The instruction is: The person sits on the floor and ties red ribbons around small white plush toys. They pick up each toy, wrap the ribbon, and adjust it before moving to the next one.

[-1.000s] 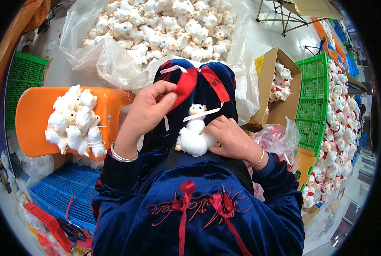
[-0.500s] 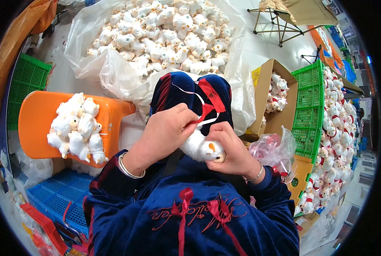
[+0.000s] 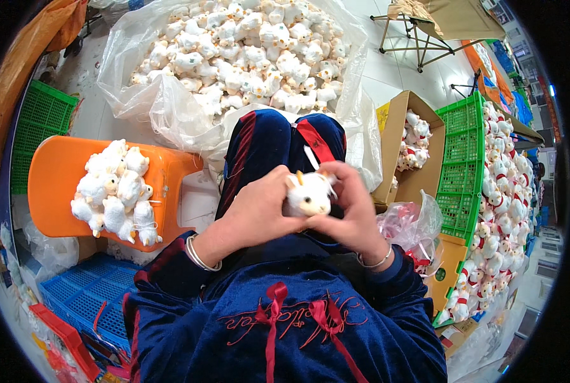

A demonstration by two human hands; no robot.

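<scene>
a small white plush animal toy with a tan muzzle is held above the lap, in front of the chest, between both hands. the left hand is closed around its left side, and the fingers of the right hand are curled over its top and right side. just to the left, a heap of similar white plush toys is carried on an orange plastic seat. a large clear plastic bag full of the same toys lies beyond the knees.
</scene>
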